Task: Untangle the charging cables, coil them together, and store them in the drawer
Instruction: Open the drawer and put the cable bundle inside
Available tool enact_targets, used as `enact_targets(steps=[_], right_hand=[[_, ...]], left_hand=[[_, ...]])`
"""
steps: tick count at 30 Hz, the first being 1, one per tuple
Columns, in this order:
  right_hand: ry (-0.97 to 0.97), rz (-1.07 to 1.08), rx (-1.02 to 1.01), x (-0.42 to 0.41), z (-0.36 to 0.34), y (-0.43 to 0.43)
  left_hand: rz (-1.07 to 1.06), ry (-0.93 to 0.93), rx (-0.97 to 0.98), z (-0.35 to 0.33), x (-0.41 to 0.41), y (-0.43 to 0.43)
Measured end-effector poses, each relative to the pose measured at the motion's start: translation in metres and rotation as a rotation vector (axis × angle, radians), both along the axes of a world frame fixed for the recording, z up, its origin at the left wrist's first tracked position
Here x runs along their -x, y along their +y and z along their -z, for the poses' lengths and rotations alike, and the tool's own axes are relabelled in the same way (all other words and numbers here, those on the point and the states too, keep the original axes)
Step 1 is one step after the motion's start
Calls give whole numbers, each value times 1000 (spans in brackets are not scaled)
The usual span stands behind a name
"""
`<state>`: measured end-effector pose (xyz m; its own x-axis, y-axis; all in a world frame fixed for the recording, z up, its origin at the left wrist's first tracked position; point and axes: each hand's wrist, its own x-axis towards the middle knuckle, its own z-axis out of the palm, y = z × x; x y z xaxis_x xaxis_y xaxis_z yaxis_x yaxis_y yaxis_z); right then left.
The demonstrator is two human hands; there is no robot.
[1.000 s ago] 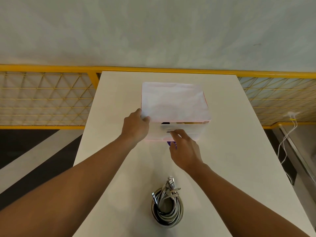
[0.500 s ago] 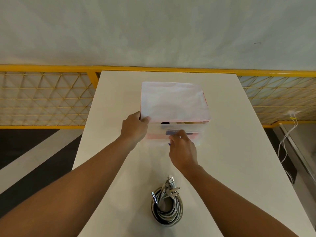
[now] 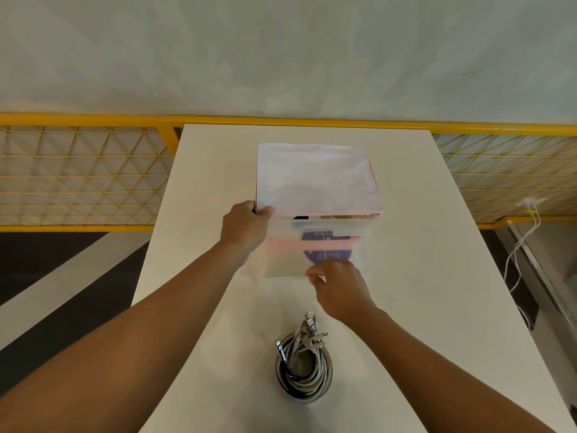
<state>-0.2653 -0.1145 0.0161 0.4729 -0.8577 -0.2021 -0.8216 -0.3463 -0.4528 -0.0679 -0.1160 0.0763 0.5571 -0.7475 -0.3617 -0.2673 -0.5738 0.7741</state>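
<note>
A coil of grey charging cables (image 3: 304,368) lies on the white table (image 3: 421,307) near me, its plugs bunched at the top. Further back stands a small translucent drawer box (image 3: 315,176) with a white top. My left hand (image 3: 245,228) grips the box's front left corner. My right hand (image 3: 338,284) pinches the front edge of the translucent drawer (image 3: 287,260), which is pulled partly out toward me. A round blue object shows through the drawer's plastic.
A yellow mesh railing (image 3: 78,176) runs behind the table on both sides. White cables (image 3: 518,245) hang at the right past the table edge. A dark floor lies to the left below the table.
My right hand has pulled the drawer out toward me, from nearly closed to partly open. The left hand stays on the box corner. The cable coil has not moved.
</note>
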Motion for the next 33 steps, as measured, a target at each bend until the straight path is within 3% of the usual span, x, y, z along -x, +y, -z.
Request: enact_targets(steps=[18, 27, 30, 33], right_hand=[[30, -80, -43, 15, -3, 29], [-264, 67, 173, 32, -10, 50], [-227, 80, 77, 46, -9, 60], [-82, 125, -150, 58, -4, 69]], left_hand=[[-19, -8, 22, 8, -2, -1], [-69, 93, -43, 31, -3, 30], [-69, 114, -71, 40, -5, 48], [-45, 113, -123, 45, -2, 63]])
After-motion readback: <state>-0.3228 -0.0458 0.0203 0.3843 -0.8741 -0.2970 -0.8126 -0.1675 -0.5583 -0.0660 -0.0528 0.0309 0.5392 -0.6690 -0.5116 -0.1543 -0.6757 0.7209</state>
